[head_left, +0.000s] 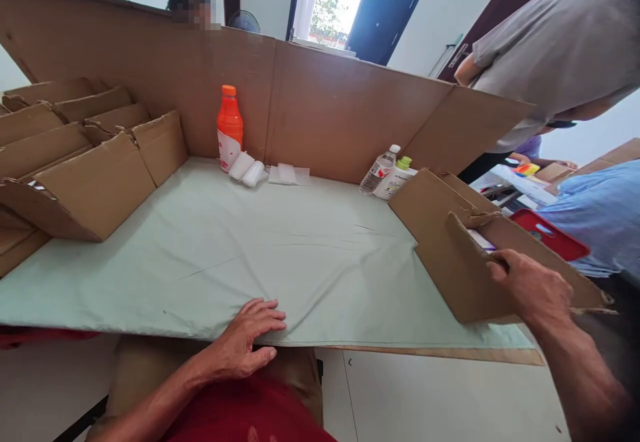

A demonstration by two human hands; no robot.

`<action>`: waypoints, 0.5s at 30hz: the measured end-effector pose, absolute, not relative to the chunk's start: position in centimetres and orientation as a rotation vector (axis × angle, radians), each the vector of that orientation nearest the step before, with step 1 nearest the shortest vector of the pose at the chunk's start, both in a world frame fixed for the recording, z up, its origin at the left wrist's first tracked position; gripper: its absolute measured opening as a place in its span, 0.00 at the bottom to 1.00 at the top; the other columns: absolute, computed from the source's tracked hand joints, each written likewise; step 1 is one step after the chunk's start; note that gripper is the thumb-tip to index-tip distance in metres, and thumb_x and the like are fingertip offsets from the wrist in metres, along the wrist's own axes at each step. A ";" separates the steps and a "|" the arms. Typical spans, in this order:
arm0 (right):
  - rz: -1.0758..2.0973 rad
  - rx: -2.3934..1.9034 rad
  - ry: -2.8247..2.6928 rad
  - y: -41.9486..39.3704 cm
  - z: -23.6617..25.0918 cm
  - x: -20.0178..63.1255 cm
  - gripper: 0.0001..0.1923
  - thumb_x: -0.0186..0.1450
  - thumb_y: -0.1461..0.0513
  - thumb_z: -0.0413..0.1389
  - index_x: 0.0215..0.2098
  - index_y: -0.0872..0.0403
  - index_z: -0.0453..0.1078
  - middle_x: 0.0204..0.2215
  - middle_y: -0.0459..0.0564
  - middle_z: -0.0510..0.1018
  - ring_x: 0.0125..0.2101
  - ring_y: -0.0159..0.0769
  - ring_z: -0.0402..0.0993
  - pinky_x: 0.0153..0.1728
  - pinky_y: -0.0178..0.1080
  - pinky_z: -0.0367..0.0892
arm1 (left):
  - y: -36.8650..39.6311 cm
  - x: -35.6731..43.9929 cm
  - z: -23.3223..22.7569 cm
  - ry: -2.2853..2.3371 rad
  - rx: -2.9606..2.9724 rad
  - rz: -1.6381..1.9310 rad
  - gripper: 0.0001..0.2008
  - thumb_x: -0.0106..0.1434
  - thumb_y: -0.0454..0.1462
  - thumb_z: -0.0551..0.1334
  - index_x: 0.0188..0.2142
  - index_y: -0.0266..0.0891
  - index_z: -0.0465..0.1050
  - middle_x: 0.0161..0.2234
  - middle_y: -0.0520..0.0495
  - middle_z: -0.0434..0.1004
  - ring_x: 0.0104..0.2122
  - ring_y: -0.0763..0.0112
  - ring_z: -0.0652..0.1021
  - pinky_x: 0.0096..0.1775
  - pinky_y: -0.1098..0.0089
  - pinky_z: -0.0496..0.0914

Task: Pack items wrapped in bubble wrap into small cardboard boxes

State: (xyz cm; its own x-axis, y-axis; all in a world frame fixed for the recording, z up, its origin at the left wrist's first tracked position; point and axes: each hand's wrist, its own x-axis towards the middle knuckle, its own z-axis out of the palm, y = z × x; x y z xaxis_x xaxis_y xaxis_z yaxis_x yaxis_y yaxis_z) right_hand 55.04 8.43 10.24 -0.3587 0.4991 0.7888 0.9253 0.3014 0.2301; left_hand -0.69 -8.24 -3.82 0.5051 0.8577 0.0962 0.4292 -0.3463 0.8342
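From the left, we start with a cluster of cardboard boxes (105, 192), standing well to the left of our left hand (245, 340) and farther off than its fingers. Above those fingers, toward the back, an orange bottle (230, 119) stands upright, with white rolls (253, 174) at its foot. The left fingers themselves lie spread and relaxed, palm down by the near edge of the cloth-covered worktop (140, 275) — gripping nothing that we can see. Slightly right of the rolls, well beyond those fingers, is a flat translucent packet (284, 174).

Farther right, between our two hands but well beyond both sets of fingers, a clear bottle (379, 172) and a green-capped white bottle (395, 182) stand side by side, near the far end of the right-hand box (445, 262).

That box's long axis runs from beyond and left of our right hand (535, 287) to the near right, so the right fingers come partway along its opening. They are by far the nearer; the left ones are well apart from it. They curl at the rim — we cannot tell whether they pinch the cardboard or only touch it. Just beyond and left of them, a white-and-purple item (481, 239) shows partly inside. A red object (570, 247) lies beyond and right of these fingers.
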 end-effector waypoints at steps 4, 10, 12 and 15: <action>-0.824 -1.368 -2.015 6.2 10.6 47.3 0.22 0.72 0.46 0.44 0.31 0.42 0.73 0.25 0.52 0.77 0.21 0.45 0.66 0.28 0.47 0.54 | -8.3 -0.6 -3.9 1.048 1.897 0.724 0.23 0.58 0.37 0.63 0.54 0.46 0.77 0.58 0.43 0.77 0.66 0.52 0.66 0.68 0.44 0.50; -0.580 -1.142 -2.250 6.1 11.7 34.6 0.12 0.70 0.56 0.52 0.36 0.49 0.75 0.30 0.50 0.83 0.31 0.41 0.76 0.41 0.46 0.63 | -8.3 -2.2 -2.2 1.144 1.645 0.891 0.21 0.60 0.42 0.62 0.52 0.45 0.79 0.56 0.41 0.79 0.57 0.55 0.77 0.60 0.53 0.69; -0.426 -1.022 -2.315 6.0 12.0 30.6 0.09 0.70 0.58 0.53 0.37 0.49 0.75 0.31 0.48 0.83 0.32 0.39 0.78 0.43 0.45 0.64 | -8.2 -3.4 -1.4 1.286 1.547 1.022 0.21 0.60 0.43 0.63 0.52 0.45 0.79 0.54 0.41 0.80 0.52 0.55 0.80 0.53 0.56 0.75; -0.292 -0.864 -2.302 5.1 12.7 26.6 0.07 0.71 0.58 0.55 0.41 0.48 0.75 0.36 0.49 0.84 0.36 0.40 0.79 0.45 0.46 0.66 | -7.9 -5.7 -0.6 1.488 1.416 1.176 0.23 0.59 0.45 0.64 0.53 0.44 0.78 0.51 0.40 0.81 0.46 0.56 0.81 0.45 0.59 0.78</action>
